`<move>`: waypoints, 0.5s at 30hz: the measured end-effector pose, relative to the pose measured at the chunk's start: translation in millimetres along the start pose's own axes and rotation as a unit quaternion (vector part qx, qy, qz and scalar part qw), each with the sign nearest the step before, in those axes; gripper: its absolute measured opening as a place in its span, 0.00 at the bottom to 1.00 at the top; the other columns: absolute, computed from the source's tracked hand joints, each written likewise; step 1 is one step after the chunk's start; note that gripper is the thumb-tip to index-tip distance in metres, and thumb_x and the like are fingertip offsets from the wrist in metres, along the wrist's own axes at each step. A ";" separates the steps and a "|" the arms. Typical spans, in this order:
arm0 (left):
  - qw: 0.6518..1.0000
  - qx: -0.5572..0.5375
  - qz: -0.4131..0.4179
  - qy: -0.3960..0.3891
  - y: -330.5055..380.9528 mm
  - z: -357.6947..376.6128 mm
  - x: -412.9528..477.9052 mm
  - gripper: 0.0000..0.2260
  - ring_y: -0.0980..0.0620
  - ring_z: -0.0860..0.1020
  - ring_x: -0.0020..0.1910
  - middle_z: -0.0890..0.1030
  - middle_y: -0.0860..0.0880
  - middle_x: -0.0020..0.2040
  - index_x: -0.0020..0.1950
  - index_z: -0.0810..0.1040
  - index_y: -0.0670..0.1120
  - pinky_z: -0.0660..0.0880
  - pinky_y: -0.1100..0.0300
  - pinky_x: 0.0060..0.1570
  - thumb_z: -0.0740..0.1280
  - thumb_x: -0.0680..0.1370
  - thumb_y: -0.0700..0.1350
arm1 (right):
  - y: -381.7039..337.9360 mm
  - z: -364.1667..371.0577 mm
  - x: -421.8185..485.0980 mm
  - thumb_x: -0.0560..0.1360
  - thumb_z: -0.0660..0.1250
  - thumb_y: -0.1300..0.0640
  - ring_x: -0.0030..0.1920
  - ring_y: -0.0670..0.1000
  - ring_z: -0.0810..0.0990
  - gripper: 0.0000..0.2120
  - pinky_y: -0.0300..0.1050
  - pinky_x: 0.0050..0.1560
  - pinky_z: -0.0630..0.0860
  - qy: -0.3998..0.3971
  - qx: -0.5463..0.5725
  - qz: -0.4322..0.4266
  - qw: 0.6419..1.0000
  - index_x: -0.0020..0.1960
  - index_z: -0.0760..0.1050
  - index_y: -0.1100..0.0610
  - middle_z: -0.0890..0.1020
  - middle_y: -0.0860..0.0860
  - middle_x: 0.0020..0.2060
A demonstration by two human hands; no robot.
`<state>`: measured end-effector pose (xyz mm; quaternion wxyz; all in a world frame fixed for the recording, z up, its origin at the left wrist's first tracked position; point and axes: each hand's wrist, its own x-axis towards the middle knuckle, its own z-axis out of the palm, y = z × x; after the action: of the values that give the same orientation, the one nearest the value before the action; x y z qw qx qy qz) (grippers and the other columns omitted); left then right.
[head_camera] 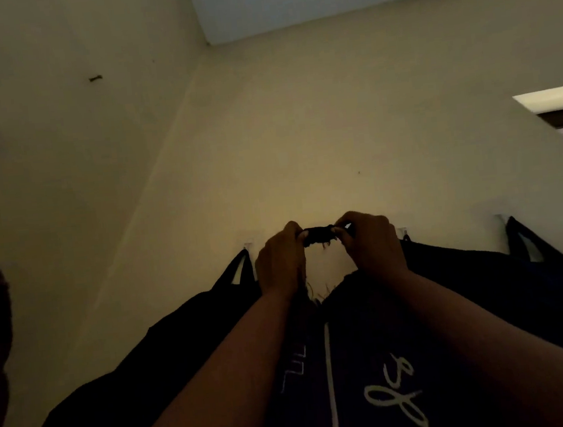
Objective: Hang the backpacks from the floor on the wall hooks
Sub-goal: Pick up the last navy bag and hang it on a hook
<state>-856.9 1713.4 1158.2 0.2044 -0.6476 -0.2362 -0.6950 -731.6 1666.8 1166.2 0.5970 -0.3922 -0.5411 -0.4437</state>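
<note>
The dark blue backpack (356, 361) hangs low against the wall (301, 142), and its frayed top loop (320, 235) is stretched between the two hands. The left hand (280, 265) and right hand (372, 246) reach up with fingers pinched tight on the loop's ends. Other dark bags hang close on both sides, from a left hook (247, 246) and a right hook (405, 234).

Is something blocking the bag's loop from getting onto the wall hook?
Nothing visible does. Both hands, left hand and right hand, pinch the frayed loop of the backpack flat against the wall. The hook there can't be seen; it's behind the loop and fingers.
</note>
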 end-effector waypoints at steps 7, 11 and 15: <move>1.000 0.020 0.000 0.005 -0.6 17.9 22.7 0.13 0.42 0.77 0.52 0.80 0.40 0.53 0.54 0.74 0.41 0.66 0.56 0.41 0.54 0.81 0.47 | 12.6 14.7 18.9 0.76 0.63 0.52 0.47 0.58 0.81 0.10 0.45 0.41 0.71 -0.020 -0.016 0.036 0.999 0.52 0.77 0.56 0.84 0.59 0.46; 0.998 0.051 -0.019 -0.017 -5.0 23.3 28.4 0.12 0.41 0.77 0.54 0.80 0.39 0.56 0.55 0.74 0.40 0.67 0.54 0.43 0.56 0.81 0.47 | 14.0 17.9 20.9 0.76 0.64 0.53 0.51 0.59 0.78 0.09 0.44 0.42 0.68 -0.055 -0.044 0.042 0.997 0.52 0.76 0.58 0.82 0.60 0.49; 0.993 0.052 -0.042 -0.098 -13.8 23.7 27.8 0.15 0.40 0.75 0.58 0.78 0.38 0.59 0.57 0.77 0.40 0.72 0.52 0.52 0.57 0.80 0.48 | 15.6 15.8 17.2 0.74 0.67 0.53 0.53 0.60 0.78 0.10 0.47 0.47 0.72 -0.089 -0.076 0.039 0.992 0.50 0.79 0.59 0.81 0.60 0.52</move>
<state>-848.1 1739.2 1186.2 0.1839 -0.6904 -0.3179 -0.6233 -721.1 1684.7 1185.2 0.5317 -0.4952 -0.5413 -0.4231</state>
